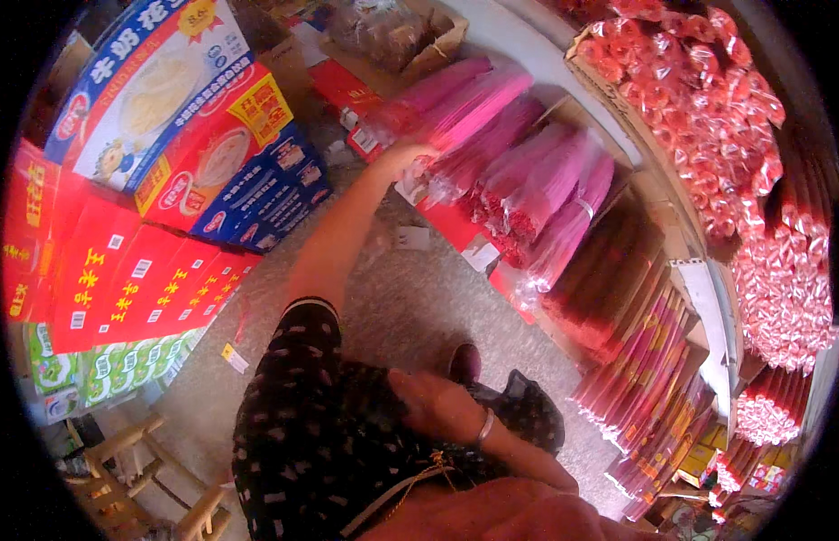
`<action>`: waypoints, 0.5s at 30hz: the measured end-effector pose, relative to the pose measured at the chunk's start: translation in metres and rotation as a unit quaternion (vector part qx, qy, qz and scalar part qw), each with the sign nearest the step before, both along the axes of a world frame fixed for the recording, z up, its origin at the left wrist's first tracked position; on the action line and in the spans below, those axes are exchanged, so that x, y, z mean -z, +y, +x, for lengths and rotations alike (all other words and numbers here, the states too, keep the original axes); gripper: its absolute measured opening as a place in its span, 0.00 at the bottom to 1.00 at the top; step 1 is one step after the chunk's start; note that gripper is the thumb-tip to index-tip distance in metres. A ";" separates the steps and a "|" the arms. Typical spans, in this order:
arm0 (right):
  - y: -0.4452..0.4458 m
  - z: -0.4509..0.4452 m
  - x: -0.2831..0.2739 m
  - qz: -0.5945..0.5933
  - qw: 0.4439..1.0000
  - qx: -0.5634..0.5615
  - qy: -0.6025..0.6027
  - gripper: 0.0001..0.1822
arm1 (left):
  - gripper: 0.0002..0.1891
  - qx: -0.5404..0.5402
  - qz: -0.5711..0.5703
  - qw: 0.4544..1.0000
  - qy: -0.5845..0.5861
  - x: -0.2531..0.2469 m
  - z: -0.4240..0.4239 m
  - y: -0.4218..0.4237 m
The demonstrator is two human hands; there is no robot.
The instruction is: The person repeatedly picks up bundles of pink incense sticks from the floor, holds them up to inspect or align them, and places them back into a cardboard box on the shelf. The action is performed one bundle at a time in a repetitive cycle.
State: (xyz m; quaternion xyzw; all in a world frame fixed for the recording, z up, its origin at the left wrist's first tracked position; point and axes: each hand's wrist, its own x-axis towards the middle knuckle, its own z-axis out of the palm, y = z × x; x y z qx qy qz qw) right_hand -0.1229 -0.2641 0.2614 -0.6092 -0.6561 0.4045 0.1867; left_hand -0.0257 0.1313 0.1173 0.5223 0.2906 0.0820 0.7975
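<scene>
My left hand reaches forward to the near end of a bright pink bundle of thin sticks, which look like incense sticks, in clear plastic. It touches the bundle; whether the fingers close around it is unclear. More pink wrapped bundles lie side by side just right of that hand. Against the dark patterned clothing at my waist is my right hand, with a bracelet on the wrist. Its fingertips blend into the dark fabric, so I cannot tell whether they hold anything.
Stacked red drink cartons and a blue-and-red printed carton stand at the left. A wooden stool or chair frame is lower left. Red film-wrapped bundles fill shelving at the right. Slim packets lie below; paper scraps litter the floor.
</scene>
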 end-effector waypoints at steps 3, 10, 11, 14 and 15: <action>0.004 0.005 -0.002 0.001 1.000 0.006 0.003 0.37 | 0.18 -0.021 -0.029 0.999 0.025 0.032 0.017 0.013; 0.014 0.008 -0.010 0.014 0.999 -0.025 0.022 0.39 | 0.32 -0.146 0.243 0.944 0.166 0.073 0.033 0.022; 0.015 0.008 -0.010 0.010 0.999 -0.019 0.029 0.39 | 0.35 -0.131 0.299 0.920 0.218 0.058 0.041 0.012; 0.017 0.007 -0.012 0.040 0.998 0.002 0.050 0.37 | 0.43 -0.361 0.440 0.808 0.151 0.036 0.045 -0.023; 0.019 0.004 -0.012 0.077 0.996 0.012 0.054 0.34 | 0.43 -0.393 0.407 0.808 0.167 0.036 0.046 -0.024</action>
